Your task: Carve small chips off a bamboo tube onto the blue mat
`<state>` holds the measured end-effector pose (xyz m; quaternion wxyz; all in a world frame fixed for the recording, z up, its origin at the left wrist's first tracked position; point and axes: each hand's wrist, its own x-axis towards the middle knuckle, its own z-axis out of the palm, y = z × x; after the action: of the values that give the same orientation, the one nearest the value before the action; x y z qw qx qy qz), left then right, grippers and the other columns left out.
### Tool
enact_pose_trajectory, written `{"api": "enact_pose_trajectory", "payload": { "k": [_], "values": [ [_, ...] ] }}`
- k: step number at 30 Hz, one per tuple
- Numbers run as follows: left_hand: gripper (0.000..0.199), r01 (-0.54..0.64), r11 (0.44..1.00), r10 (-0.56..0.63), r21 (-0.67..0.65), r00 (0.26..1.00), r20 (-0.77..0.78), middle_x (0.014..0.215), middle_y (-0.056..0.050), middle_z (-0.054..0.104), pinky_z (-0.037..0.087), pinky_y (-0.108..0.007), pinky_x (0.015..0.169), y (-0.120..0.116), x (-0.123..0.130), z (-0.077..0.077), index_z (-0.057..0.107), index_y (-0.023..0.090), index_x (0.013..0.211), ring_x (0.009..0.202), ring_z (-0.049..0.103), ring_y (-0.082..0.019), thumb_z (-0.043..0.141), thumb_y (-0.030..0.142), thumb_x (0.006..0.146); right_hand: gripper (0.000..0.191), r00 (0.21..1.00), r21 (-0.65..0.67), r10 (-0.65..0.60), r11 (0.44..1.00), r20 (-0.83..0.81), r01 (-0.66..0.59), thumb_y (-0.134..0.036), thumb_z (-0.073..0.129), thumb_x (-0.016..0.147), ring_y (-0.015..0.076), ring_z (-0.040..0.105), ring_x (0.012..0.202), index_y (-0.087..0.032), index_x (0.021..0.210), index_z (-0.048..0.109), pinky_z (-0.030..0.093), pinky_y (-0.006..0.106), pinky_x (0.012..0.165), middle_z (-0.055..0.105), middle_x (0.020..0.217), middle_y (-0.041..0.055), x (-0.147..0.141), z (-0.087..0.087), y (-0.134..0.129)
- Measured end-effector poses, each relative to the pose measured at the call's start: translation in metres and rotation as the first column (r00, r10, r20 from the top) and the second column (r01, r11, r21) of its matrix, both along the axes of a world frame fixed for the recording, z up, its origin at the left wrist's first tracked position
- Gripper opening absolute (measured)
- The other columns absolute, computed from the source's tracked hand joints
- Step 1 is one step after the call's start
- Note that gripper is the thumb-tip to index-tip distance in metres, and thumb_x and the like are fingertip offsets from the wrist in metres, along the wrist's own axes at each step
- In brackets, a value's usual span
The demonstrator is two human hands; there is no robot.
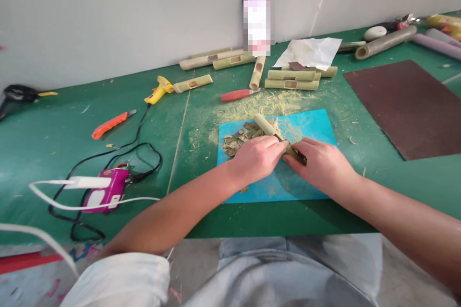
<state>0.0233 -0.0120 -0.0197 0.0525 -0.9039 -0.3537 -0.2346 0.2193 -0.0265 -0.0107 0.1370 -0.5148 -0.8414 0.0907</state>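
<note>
A pale green bamboo tube (pixel 264 124) slants across the blue sheet (pixel 306 187), its far end uncovered and its near end between my hands. My left hand (pixel 261 153) is closed around the tube's middle, fingertips on its upper side. Just right of it, my right hand (pixel 317 158) is closed on the near end. The fingers of both hands almost meet, and whether a small piece is pinched between them cannot be made out. Broken bamboo chips (pixel 237 139) lie heaped left of the tube, with fine shavings (pixel 291 129) to its right.
Several notched bamboo tubes (pixel 291 84) lie toward the wall, with a red-handled knife (pixel 239 95) before them. A yellow glue gun (pixel 159 90), an orange cutter (pixel 113 124) and a purple power strip (pixel 108 189) with cords lie left. A brown sheet (pixel 406 110) is at right.
</note>
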Motion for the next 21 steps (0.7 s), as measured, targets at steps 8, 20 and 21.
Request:
{"api": "enact_pose_trajectory", "payload": {
  "k": [8,20,21],
  "values": [
    [0.029,0.019,0.999,-0.016,0.047,0.998,-0.063,0.078,-0.006,0.065,0.054,-0.029,0.068,0.0003,-0.0010,0.0021,0.064,0.009,0.109,0.076,0.066,-0.018,0.038,0.018,0.100,0.031,0.998,-0.033,-0.014,0.999,0.060,0.016,-0.039,0.056,0.089,0.0111,0.043,0.057,-0.017,0.067,0.057,0.027,0.028,0.055,0.055,0.067,0.0013,-0.0006,0.0018,0.0000],
    [0.029,0.018,1.000,-0.018,-0.026,1.000,-0.021,0.080,-0.006,0.067,0.055,-0.027,0.069,0.0025,-0.0038,0.0020,0.065,0.011,0.108,0.078,0.067,-0.017,0.038,0.021,0.101,0.031,0.999,0.033,-0.002,0.999,0.054,0.000,-0.040,0.058,0.086,0.0104,0.038,0.054,-0.017,0.065,0.055,0.025,0.028,0.054,0.051,0.066,0.0004,-0.0015,-0.0007,-0.0014],
    [0.029,0.013,1.000,-0.013,-0.022,1.000,-0.011,0.080,-0.006,0.067,0.055,-0.027,0.069,0.0024,-0.0040,0.0019,0.065,0.012,0.108,0.079,0.067,-0.017,0.039,0.021,0.101,0.031,0.999,0.039,-0.002,0.999,0.052,0.000,-0.040,0.058,0.086,0.0104,0.038,0.055,-0.017,0.066,0.056,0.025,0.028,0.054,0.052,0.066,0.0006,-0.0017,-0.0006,-0.0016]
  ]
}}
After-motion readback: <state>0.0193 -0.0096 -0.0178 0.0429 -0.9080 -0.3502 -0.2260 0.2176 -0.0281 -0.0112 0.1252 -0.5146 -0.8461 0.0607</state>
